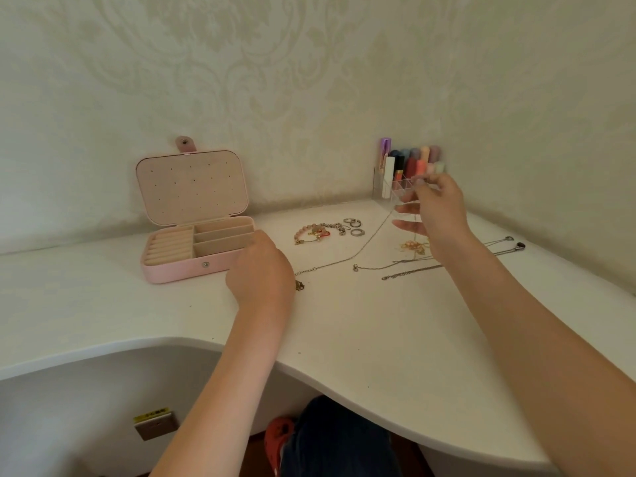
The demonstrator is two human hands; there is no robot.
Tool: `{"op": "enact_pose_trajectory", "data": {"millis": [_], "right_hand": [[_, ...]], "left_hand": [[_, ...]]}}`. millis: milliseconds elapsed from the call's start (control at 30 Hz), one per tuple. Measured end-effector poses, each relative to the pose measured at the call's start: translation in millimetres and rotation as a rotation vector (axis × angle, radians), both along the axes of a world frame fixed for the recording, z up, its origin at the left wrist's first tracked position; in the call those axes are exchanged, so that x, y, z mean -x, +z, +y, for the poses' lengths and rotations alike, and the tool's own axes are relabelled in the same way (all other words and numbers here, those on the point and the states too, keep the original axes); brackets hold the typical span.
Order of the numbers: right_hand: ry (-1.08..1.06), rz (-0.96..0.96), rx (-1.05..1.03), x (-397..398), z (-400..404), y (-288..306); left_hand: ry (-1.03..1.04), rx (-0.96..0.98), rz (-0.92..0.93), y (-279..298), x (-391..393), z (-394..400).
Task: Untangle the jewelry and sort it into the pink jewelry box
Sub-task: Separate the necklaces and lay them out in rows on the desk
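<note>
The pink jewelry box [179, 268] stands open at the left, its lid up against the wall and its beige compartments bare. My left hand [261, 270] rests on the table by the box's right front corner. Its fingers are curled over a gold chain, whose clasp [300, 285] pokes out beneath the hand. My right hand [438, 215] is raised above the table and pinches a thin chain [364, 247] at its fingertips. That chain slopes down left to a clasp near my left hand. A gold tangle [414, 246] lies under my right hand.
A beaded bracelet bundle [315, 233] and three rings [354, 226] lie mid-table. Silver necklaces [409, 271] stretch to the right under my right forearm. A clear organizer of lipsticks [399, 177] stands in the back corner. The table's front edge curves inward above my knees.
</note>
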State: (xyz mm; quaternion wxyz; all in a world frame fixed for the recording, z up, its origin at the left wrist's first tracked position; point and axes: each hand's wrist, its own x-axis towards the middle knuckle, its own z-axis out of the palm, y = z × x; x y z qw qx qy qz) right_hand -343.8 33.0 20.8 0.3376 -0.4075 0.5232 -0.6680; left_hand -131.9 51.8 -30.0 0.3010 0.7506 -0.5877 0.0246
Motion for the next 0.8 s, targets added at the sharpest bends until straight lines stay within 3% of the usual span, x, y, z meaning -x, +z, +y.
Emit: {"op": "enact_pose_trajectory", "data": {"millis": [100,200,267,367,500,567,800], "right_hand": [[0.151,0.142,0.041,-11,7,6],[0.315,0.326,0.062,-23,12,9],[0.384,0.458,0.071,-33,15,9],[0.459,0.559,0.107,-43,18,8],[0.452,0.486,0.091,-41,17,7],[0.436,0.436,0.09,-38,14,7],[0.27,0.042,0.062,-27,10,14]], "left_hand": [[-0.074,0.109,-0.022,-8,-2,-4],[-0.282,0.258,0.34,-4,4,0],[-0.512,0.334,0.477,3,15,6],[-0.792,0.169,0.674,8,29,12],[-0.835,0.042,0.947,10,29,9],[-0.848,0.038,0.955,10,28,9],[-0.735,0.087,0.616,6,23,8]]}}
